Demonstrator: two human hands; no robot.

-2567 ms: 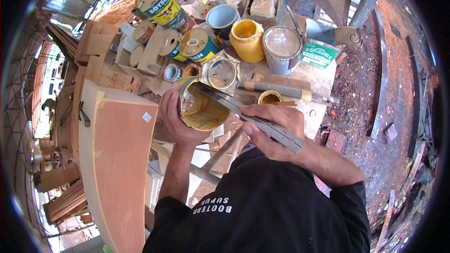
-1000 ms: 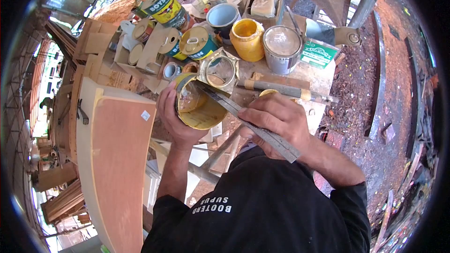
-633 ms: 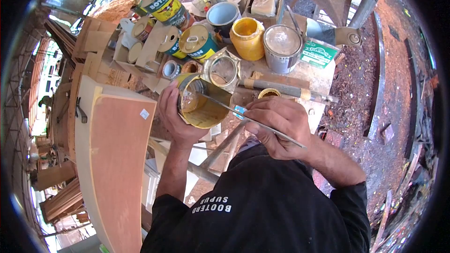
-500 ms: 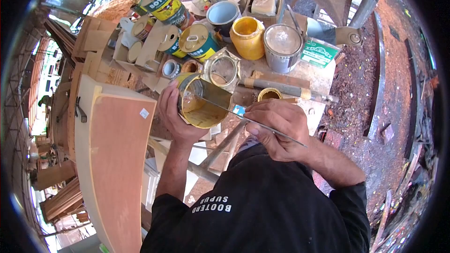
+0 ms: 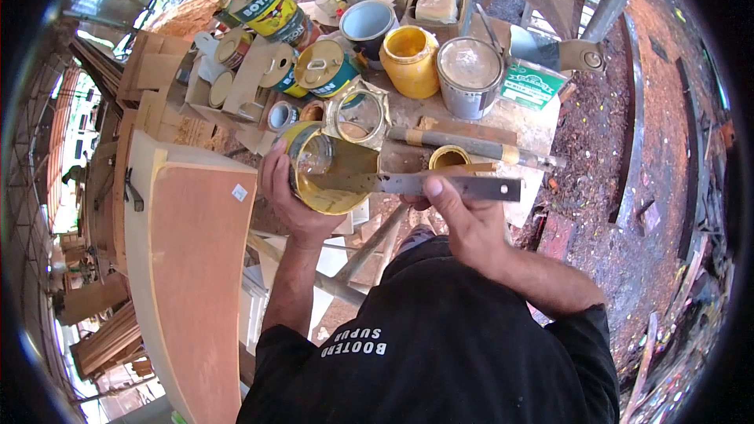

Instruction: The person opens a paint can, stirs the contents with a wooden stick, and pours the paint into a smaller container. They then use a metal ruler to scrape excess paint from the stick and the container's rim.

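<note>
My left hand (image 5: 292, 198) is wrapped around the side of an open paint can (image 5: 339, 155), tilted so its mouth faces right; yellowish paint coats the inside. In my right hand (image 5: 475, 234) is a flat metal strip (image 5: 404, 184), its thumb pressed on the upper face. One end of the strip reaches into the can's mouth; the other, with a small hole, points right. Just beyond the can lies an open tin with a ragged rim (image 5: 357, 118). A small tin with a yellow inside (image 5: 450, 158) stands beyond my right hand.
On the table (image 5: 542, 122) are a yellow container (image 5: 410, 63), a grey lidded can (image 5: 470, 78), a blue-grey bucket (image 5: 367, 25), Boysen cans (image 5: 322, 69) and a green-labelled tin (image 5: 534, 85). A pipe-like rod (image 5: 471, 146) lies across it. A curved wooden panel (image 5: 196, 259) stands left.
The metal strip has turned from edge-on and slanting to nearly level, its broad face now showing. My right hand has rotated and moved lower; the can has shifted slightly left.
</note>
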